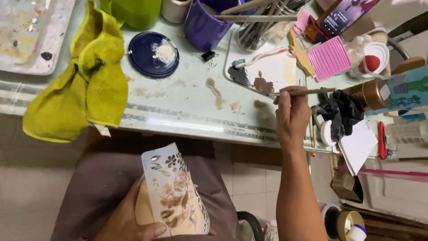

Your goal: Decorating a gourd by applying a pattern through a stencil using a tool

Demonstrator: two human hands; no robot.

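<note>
Paintbrush [299,93] in our right hand [292,117] lies almost level over the table [187,96], our fingers pinched round its handle and its tip at a brown dab on the white palette [273,70]. A dark smear sits on the same palette to the left of the brown, with a toothbrush [258,58] lying across the top of it.

Our left hand [127,218] is down at our lap, wrapped round a pale wooden piece [143,209] with a white flower-and-leaf stencil [176,192] curved over its front; our thumb presses on the lower edge of the stencil. Both rest against the brown cloth over our knees.

On the table, well to the left of the palette, we see a yellow-green rag [84,85] hanging over the edge, and beside it a dark blue round lid [154,54] with a pale smear in it. A purple cup [203,27] stands behind, next to a clear jar of brushes [258,29]. A black cloth [341,114] lies just right of our right hand, and a pink textured mat [330,58] sits beyond the palette.
</note>
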